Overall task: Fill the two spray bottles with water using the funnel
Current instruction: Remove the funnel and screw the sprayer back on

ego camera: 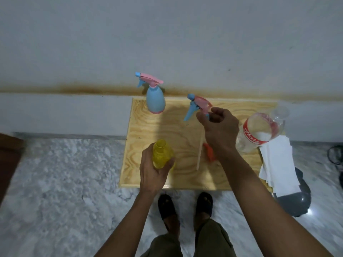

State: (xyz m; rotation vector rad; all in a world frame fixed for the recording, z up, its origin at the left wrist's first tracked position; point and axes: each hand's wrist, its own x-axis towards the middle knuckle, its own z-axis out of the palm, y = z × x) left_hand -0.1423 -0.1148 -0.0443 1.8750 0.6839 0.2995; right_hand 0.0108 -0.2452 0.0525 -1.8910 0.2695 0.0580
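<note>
Left hand (152, 169) grips open yellow bottle (161, 154) on tabletop (148, 130). Right hand (219, 130) holds detached sprayer (198, 106) aloft. Funnel (209, 153) under right hand, blue bottle (155, 101) beyond left, water bottle (259, 132) right.

Wall (167, 34): pale grey-white, plain, with a rusty brown stain band (92, 89) running along it just above a low ledge (65, 112). Floor (65, 173): grey-white marbled stone, glossy, with a light reflection at lower right. Desk (148, 127): light plywood top, visible grain, set against the ledge. Lighting dim, even.
</note>
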